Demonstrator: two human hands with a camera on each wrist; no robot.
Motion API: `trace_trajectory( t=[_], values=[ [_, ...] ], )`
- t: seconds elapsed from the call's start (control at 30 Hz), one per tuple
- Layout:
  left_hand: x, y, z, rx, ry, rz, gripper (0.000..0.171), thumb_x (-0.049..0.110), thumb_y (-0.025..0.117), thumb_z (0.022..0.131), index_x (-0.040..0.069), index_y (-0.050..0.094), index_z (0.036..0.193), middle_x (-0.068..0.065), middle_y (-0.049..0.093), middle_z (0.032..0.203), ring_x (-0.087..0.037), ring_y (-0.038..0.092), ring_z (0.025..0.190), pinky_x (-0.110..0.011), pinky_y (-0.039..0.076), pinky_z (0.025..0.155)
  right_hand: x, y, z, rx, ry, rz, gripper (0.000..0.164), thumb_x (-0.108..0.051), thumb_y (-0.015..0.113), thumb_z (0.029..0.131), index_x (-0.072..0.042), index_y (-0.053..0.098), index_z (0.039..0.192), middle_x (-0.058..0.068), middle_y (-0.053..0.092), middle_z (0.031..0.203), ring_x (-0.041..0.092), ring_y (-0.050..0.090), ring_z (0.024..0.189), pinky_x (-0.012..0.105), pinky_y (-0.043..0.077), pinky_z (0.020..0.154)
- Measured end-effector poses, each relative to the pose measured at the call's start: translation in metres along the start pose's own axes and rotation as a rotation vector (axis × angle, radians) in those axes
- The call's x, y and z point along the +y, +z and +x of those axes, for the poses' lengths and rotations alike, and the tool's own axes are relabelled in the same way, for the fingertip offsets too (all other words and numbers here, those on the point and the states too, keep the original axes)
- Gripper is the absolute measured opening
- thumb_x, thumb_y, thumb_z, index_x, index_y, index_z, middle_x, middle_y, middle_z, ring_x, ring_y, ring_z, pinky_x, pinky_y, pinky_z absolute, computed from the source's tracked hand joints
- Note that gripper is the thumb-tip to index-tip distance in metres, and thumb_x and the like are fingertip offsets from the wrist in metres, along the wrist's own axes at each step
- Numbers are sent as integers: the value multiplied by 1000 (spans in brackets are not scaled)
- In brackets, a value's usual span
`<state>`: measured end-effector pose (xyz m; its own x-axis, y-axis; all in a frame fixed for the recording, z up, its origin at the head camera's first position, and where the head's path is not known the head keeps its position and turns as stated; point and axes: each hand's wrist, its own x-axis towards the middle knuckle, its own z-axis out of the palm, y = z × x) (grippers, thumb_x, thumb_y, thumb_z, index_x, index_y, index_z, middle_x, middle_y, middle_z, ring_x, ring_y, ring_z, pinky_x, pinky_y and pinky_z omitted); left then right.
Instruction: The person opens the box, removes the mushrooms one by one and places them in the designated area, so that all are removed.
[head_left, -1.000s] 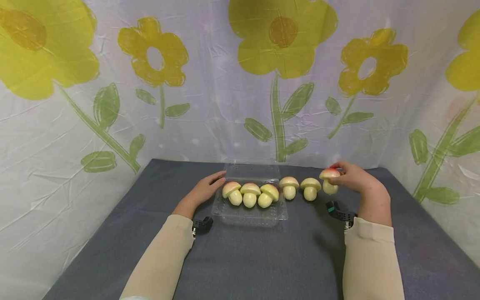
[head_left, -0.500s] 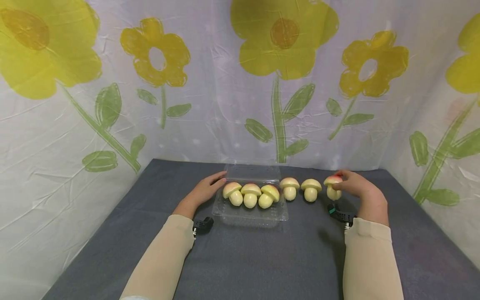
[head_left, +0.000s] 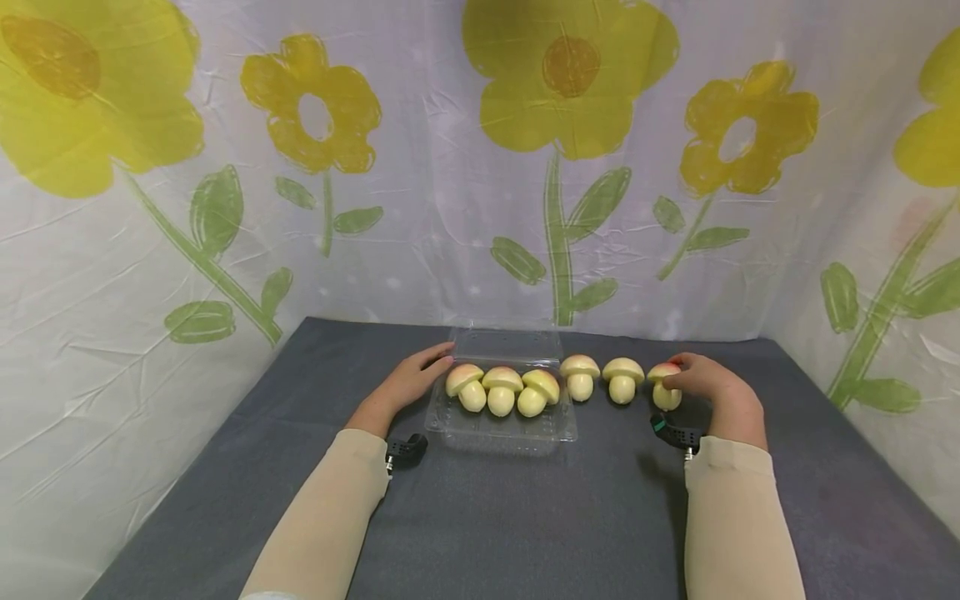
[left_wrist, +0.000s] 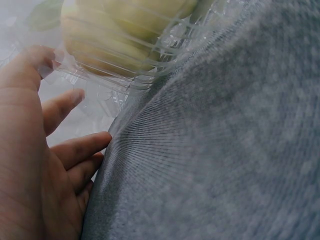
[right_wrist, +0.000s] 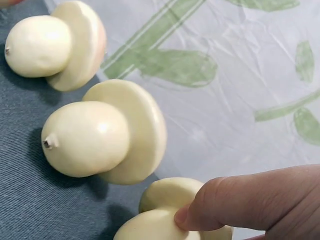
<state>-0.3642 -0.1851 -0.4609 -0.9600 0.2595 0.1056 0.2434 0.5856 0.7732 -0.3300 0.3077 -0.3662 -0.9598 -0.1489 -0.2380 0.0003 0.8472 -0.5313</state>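
My right hand point(head_left: 711, 382) holds the rightmost toy mushroom point(head_left: 667, 397), a cream one with a red-tinged cap, low at the table. In the right wrist view its thumb point(right_wrist: 220, 202) lies against that mushroom where stem meets cap; the other fingers are mostly hidden. To its left are two more mushrooms, the middle one point(head_left: 622, 382) and one point(head_left: 579, 377) by the container's right edge. Several fingers of my left hand point(head_left: 408, 380) extend loosely at the left side of the clear plastic container point(head_left: 487, 430). Three mushrooms point(head_left: 501, 392) lie inside it.
The container's clear lid point(head_left: 506, 343) stands raised behind it. A dark grey cloth point(head_left: 525, 517) covers the table. A flower-printed curtain point(head_left: 420, 208) hangs along the back and sides. Each wrist wears a small black camera, such as the left one point(head_left: 407, 450).
My right hand has lowered its mushroom to the table, slightly rightward, in line with the other two. The left hand keeps its place beside the container.
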Motion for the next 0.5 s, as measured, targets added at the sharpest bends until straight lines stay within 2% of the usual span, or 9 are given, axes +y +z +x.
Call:
trace_trajectory(
  t=[0.2,0.5],
  values=[
    [0,-1,0,-3,-3,0,65,60,47,105,26,42,159,-5,40,161,-33,35,149,-59,31,118,-1,3,2,8,2,-3,67,-25,59,100,16,36,147,40,41,143,54,42,128,70,37,105],
    [1,-1,0,-10,-11,9,65,62,46,105,28,42,160,-5,41,161,-33,36,148,-59,32,118,-4,2,0,-11,23,2,68,-26,59,101,14,34,150,41,33,149,59,34,135,72,35,106]
  ],
)
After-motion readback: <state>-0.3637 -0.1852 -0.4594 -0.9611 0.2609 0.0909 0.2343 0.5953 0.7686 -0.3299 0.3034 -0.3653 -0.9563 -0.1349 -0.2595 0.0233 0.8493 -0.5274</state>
